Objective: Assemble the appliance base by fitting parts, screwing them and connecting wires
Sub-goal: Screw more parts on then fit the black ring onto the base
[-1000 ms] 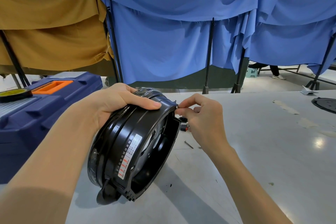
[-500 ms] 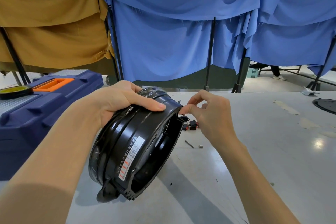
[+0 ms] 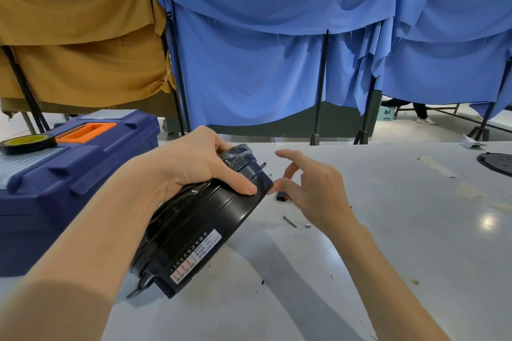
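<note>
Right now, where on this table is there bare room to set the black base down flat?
Biggest patch: the table right of your right hand, short of the tape scraps and black disc. Another: the near strip between your forearms. Crowded: by the right hand, where a screw, a metal bit and a connector lie. The blue toolbox blocks the left.

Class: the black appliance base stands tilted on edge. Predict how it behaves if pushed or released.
The black appliance base looks like rigid moulded plastic: probably stiff. Round and tilted on edge, gripped by the left hand, it would likely roll or tip flat if released. Its glossy wall may be slippery.
</note>
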`<state>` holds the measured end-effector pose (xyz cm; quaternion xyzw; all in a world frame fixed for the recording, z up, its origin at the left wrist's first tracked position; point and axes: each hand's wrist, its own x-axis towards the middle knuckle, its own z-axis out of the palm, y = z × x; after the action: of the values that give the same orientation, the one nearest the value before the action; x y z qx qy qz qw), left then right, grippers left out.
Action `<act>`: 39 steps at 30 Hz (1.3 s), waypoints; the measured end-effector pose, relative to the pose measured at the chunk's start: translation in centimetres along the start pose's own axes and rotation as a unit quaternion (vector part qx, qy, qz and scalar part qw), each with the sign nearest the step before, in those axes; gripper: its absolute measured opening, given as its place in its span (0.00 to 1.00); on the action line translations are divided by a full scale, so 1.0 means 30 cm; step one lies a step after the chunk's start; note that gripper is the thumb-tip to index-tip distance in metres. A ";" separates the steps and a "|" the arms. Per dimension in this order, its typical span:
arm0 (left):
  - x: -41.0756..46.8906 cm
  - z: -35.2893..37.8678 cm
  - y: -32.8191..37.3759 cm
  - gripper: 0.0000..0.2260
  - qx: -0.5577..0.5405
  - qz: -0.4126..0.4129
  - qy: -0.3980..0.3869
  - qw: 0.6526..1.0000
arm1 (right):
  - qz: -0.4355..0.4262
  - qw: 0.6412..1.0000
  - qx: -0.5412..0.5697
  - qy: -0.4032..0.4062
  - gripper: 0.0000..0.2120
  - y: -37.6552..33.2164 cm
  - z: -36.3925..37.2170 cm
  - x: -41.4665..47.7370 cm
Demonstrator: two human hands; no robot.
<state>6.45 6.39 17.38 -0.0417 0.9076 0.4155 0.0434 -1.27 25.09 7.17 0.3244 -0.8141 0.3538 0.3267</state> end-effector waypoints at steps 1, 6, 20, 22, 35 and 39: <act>0.000 0.002 -0.005 0.19 0.007 0.001 0.000 1.000 | -0.014 1.000 -0.001 0.003 0.26 0.002 0.007 -0.008; 0.010 0.033 -0.019 0.18 0.072 0.014 -0.026 0.997 | -0.083 0.997 -0.005 -0.003 0.34 0.031 0.011 -0.043; -0.024 0.290 -0.156 0.11 0.240 0.157 -0.036 0.957 | -0.237 0.962 -0.121 -0.061 0.33 0.121 0.070 -0.229; -0.020 0.308 -0.178 0.13 0.224 0.159 -0.059 0.960 | -0.255 0.958 -0.122 -0.052 0.31 0.127 0.076 -0.235; 0.042 0.301 -0.256 0.09 0.044 0.153 -0.028 0.987 | -0.317 0.942 -0.112 0.003 0.22 0.188 0.103 -0.278; 0.058 0.329 -0.255 0.11 0.080 0.199 0.032 0.976 | -0.335 0.935 -0.116 0.002 0.22 0.193 0.107 -0.280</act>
<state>6.00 8.83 5.02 0.1302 0.9291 0.3399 -0.0657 -1.80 28.18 -3.05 0.5376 -0.6926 0.1280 0.4635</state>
